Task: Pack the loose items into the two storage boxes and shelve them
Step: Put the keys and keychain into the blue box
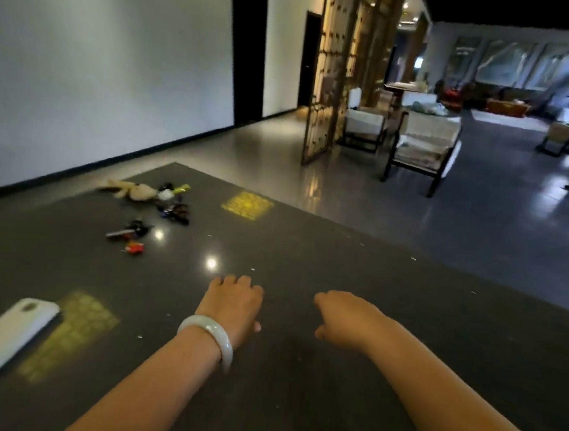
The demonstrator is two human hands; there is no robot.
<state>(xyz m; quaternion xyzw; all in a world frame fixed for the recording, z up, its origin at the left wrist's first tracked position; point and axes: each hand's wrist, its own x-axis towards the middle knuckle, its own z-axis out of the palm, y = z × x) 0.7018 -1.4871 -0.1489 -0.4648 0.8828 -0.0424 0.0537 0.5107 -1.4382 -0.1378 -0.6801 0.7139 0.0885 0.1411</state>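
Loose items lie at the far left of a dark table (338, 288): a beige plush toy (130, 190), a yellow-green marker (180, 189), a cluster of small dark items (177, 211), a dark pen-like piece (130, 229) and a small red item (135, 247). My left hand (234, 300), with a pale bangle on the wrist, hovers over the table's middle, fingers curled down and holding nothing. My right hand (343, 318) is beside it, fingers curled, nothing in it. No storage box is in view.
A white phone (4, 335) lies at the near left beside a yellow patch (69, 334); another yellow patch (248, 204) is farther back. Beyond the table stand a wooden lattice screen (330, 71), armchairs (423, 148) and dark doorways (247, 54).
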